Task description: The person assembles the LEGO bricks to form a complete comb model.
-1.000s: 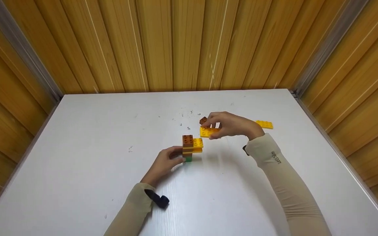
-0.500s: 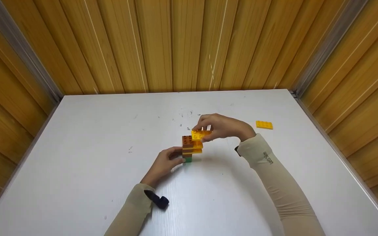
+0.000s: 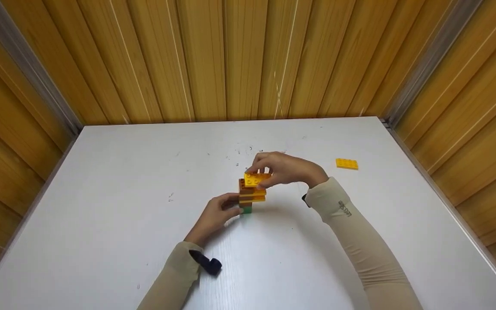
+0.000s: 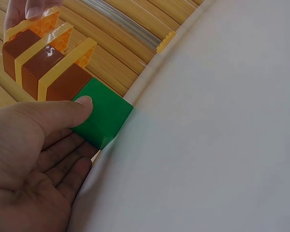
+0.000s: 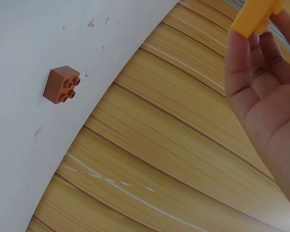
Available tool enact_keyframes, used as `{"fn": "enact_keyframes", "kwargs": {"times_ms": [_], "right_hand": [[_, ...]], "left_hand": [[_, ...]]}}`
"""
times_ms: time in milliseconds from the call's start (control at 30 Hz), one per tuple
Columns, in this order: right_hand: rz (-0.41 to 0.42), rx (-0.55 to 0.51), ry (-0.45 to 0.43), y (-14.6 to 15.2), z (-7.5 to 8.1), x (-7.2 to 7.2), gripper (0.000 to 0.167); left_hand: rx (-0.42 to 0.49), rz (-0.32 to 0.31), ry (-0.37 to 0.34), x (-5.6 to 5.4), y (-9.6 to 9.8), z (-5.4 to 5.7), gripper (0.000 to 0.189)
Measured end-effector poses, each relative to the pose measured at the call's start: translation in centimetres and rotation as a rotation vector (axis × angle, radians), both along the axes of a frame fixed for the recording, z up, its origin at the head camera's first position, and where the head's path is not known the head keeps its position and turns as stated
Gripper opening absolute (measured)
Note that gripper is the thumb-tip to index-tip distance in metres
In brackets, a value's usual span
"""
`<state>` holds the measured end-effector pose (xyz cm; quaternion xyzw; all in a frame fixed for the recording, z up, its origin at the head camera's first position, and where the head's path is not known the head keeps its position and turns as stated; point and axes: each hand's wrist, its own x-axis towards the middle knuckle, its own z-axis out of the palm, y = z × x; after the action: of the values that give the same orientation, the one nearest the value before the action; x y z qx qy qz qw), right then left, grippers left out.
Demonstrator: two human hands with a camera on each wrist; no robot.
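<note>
Placing yellow plate (image 3: pixel 253 179) judged step in hand: R hand (image 3: pixel 284 168) pinches it at top of brick tower (image 3: pixel 246 199), full seating unconf. L hand (image 3: pixel 215 212) pinches tower's green btm brick (image 4: pixel 105 112). Next move prob. calls for stud alignmt, then firm downward press.

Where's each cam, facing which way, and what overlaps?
Head: on the head, facing forward and down at table and tower; left hand, right hand, sleeves show.
Left wrist: on that wrist, facing tower; left hand, part of right hand show.
Right wrist: on that wrist, facing brown brick, wall; right hand shows.
Head and left wrist share the tower.
</note>
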<state>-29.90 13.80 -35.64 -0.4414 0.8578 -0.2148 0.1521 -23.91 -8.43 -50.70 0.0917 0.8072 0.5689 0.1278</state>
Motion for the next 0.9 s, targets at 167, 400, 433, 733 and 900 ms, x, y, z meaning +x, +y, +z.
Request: {"fn": "enact_keyframes", "kwargs": {"times_ms": [167, 400, 433, 733, 900], "right_hand": [[0.009, 0.001, -0.002, -0.42, 0.21, 0.18, 0.039], [0.008, -0.016, -0.025, -0.81, 0.29, 0.30, 0.039], [0.006, -0.015, -0.027, -0.83, 0.28, 0.30, 0.040], [0.004, -0.003, -0.024, -0.95, 0.17, 0.26, 0.041], [0.006, -0.010, -0.018, -0.98, 0.20, 0.23, 0.041]], "left_hand": [[0.007, -0.008, 0.017, -0.01, -0.06, 0.01, 0.043], [0.013, -0.034, 0.064, -0.18, -0.20, -0.33, 0.043], [0.011, -0.031, 0.059, -0.20, -0.18, -0.31, 0.043], [0.005, -0.019, 0.033, -0.03, -0.22, -0.11, 0.044], [0.010, -0.019, 0.030, -0.07, -0.22, -0.21, 0.044]]}}
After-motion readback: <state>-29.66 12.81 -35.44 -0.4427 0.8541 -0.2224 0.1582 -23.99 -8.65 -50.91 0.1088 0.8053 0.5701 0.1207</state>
